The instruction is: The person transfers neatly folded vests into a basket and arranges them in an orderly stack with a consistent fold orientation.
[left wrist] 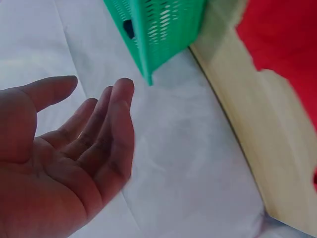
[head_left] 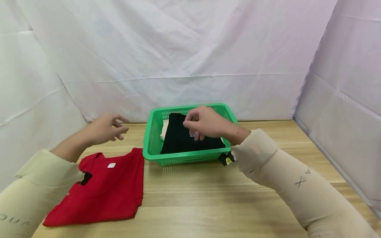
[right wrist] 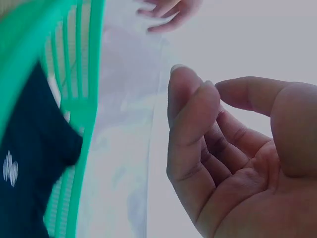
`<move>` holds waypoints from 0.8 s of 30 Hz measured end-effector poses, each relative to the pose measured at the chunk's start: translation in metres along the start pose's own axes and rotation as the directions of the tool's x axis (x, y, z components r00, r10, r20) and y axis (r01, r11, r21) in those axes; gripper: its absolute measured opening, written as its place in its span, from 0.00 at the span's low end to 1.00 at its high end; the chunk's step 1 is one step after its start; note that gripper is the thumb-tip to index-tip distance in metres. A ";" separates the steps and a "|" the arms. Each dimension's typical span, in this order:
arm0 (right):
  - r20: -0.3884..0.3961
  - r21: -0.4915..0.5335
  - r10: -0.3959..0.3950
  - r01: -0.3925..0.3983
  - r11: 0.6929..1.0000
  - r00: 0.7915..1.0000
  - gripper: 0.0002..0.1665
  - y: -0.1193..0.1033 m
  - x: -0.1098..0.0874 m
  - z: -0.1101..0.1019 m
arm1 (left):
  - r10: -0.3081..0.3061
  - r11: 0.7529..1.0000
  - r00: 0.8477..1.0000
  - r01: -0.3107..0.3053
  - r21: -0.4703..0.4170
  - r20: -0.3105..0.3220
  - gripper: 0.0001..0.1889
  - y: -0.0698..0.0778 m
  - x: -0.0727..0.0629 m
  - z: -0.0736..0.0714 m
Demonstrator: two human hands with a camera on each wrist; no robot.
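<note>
Above the green basket (head_left: 187,154), my right hand (head_left: 206,122) hovers with its fingers loosely bent and the thumb tip close to the index finger; nothing is between them. Inside the basket lies a folded black garment (head_left: 178,140) with a small white print, on top of cream fabric (head_left: 164,130). My left hand (head_left: 105,128) is in the air left of the basket, fingers relaxed and apart, palm bare in the left wrist view. Below it, a red shirt (head_left: 110,188) with a white neck label (head_left: 111,165) is spread on the table, partly hidden by the left sleeve.
The wooden table (head_left: 190,211) ends at a white cloth backdrop (head_left: 184,59) close behind the basket. White cloth also hangs on the left and right sides. A small dark piece with a yellow spot (head_left: 228,160) shows between the basket's front right corner and the right sleeve.
</note>
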State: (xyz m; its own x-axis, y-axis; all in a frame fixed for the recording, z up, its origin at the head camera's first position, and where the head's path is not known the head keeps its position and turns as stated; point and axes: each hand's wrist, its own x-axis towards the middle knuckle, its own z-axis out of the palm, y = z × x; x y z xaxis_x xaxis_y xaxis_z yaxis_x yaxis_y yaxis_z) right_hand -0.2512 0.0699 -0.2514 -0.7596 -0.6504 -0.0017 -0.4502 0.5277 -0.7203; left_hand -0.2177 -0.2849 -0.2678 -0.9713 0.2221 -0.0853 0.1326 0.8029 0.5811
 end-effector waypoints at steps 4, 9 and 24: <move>0.088 0.041 -0.059 0.055 0.998 0.994 0.09 -0.009 -0.016 0.024 | -0.012 0.998 1.000 0.013 0.065 -0.008 0.22 -0.013 -0.022 0.013; 0.208 0.137 -0.099 0.071 0.988 0.973 0.07 -0.009 -0.032 0.059 | -0.036 0.990 0.999 0.036 0.134 -0.005 0.18 -0.029 -0.041 0.031; 0.389 0.459 0.076 -0.264 0.848 0.918 0.19 0.035 -0.009 0.144 | -0.204 0.862 0.979 0.193 0.468 -0.028 0.26 -0.114 -0.063 0.017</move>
State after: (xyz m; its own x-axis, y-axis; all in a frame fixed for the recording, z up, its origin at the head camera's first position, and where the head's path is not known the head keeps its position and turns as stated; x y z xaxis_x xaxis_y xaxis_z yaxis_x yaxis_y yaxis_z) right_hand -0.1932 0.0157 -0.3764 -0.5488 -0.7698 -0.3260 0.0340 0.3691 -0.9288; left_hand -0.1679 -0.3809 -0.3427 -0.9831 0.0377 -0.1793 0.0188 0.9942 0.1060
